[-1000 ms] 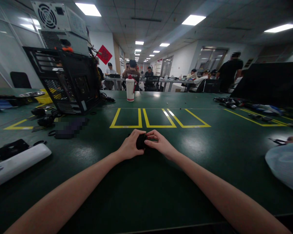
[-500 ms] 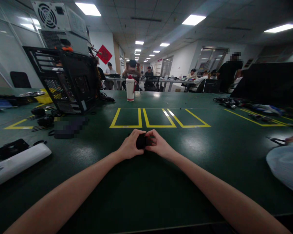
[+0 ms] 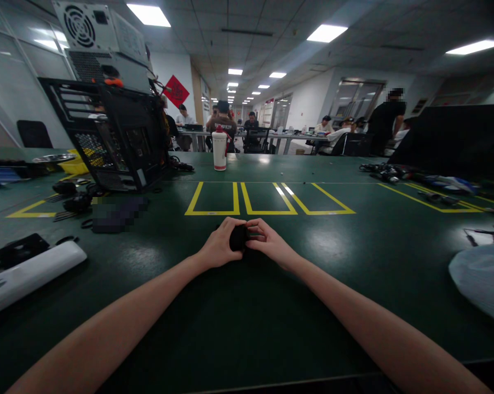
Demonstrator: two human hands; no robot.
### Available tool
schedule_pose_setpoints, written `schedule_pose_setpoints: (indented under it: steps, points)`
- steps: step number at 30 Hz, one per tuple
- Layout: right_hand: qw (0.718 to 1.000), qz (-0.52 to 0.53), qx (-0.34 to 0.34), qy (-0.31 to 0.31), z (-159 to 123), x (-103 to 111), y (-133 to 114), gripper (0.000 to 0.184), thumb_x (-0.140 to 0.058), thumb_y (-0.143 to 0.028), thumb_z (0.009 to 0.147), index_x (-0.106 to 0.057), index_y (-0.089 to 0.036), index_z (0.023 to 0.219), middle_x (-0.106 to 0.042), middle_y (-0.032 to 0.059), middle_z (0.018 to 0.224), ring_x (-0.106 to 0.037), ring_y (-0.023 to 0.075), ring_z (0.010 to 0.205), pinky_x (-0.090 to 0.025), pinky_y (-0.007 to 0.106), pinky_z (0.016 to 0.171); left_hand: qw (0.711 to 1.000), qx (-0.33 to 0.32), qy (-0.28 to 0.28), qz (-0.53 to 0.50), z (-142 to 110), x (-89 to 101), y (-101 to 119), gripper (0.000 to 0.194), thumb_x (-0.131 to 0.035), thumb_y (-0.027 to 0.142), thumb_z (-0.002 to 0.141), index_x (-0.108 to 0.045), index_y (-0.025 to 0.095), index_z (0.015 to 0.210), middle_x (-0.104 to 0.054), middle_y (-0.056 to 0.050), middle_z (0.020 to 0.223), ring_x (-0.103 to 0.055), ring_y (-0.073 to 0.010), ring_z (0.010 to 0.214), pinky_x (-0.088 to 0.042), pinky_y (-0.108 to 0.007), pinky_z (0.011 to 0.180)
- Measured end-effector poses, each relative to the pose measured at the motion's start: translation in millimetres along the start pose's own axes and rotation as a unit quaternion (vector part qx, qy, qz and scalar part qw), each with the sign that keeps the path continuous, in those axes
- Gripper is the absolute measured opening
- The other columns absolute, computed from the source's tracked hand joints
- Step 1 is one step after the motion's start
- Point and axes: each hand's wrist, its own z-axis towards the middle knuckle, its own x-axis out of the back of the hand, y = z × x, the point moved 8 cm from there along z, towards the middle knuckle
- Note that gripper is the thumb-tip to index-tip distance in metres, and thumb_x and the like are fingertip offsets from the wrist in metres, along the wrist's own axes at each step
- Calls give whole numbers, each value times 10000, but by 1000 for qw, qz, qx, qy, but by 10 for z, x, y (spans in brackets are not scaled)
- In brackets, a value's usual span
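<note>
A small dark, rounded object (image 3: 238, 238) sits between my hands, low over the green table (image 3: 247, 317); its kind is too dark to make out. My left hand (image 3: 221, 244) is wrapped around its left side, thumb below and fingers over the top. From the right, the bent fingertips and thumb of my right hand (image 3: 268, 244) pinch at its right end. My fingers hide part of the object. Just beyond both hands, yellow tape outlines (image 3: 269, 213) mark the table top.
A black computer case (image 3: 127, 137) with power supplies (image 3: 103, 33) on top stands at left. A white cup (image 3: 219, 150) is at the back. Near left lies a long white object (image 3: 37, 276). At the right edge, a person's sleeve (image 3: 483, 279) rests beside a thin dark tool.
My right fingers have shifted slightly at the object's right end, curling and then straightening. My left hand keeps its hold. The person at the right has moved their hand and tool a little.
</note>
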Motion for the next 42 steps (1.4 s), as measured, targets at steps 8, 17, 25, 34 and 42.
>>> schedule_pose_setpoints:
  steps: [8, 17, 25, 34, 42]
  points:
    - [1000, 2, -20, 15, -19, 34, 23, 272, -571, -192, 682, -435, -224, 916, -502, 20, 998, -519, 163, 961, -433, 360, 830, 1000, 12, 3, 11, -4, -14, -33, 624, -647, 180, 573, -348, 247, 1117, -417, -24, 1073, -478, -201, 935, -428, -352, 771]
    - [1000, -11, -5, 15, 20, 71, 59, 374, -646, -179, 614, -435, -227, 919, -501, 11, 961, -529, 167, 939, -417, 380, 848, 1000, 10, -2, 4, 4, -11, -21, 621, -639, 179, 570, -348, 246, 1115, -420, -26, 1073, -478, -201, 928, -427, -350, 770]
    - [999, -6, 28, 26, 10, 36, -5, 438, -608, -77, 574, -377, -234, 911, -414, -2, 984, -532, 136, 869, -453, 343, 784, 1000, 6, -4, 2, 0, -2, -7, 622, -632, 174, 564, -350, 243, 1114, -429, -26, 1067, -470, -214, 950, -415, -364, 785]
    - [992, -118, 30, 22, -1, 63, 37, 406, -614, -145, 607, -402, -206, 948, -458, 15, 993, -502, 155, 927, -413, 351, 825, 1000, 19, -6, -4, -7, 14, 9, 620, -638, 171, 569, -353, 248, 1114, -427, -29, 1077, -470, -211, 954, -424, -360, 779]
    - [954, -296, 32, 32, -44, 106, 31, 422, -627, -231, 634, -466, -182, 1022, -526, 51, 981, -507, 197, 915, -386, 383, 812, 1000, 22, 1, -4, 40, -9, -82, 603, -639, 222, 595, -361, 231, 1130, -438, -34, 1111, -467, -205, 995, -399, -366, 849]
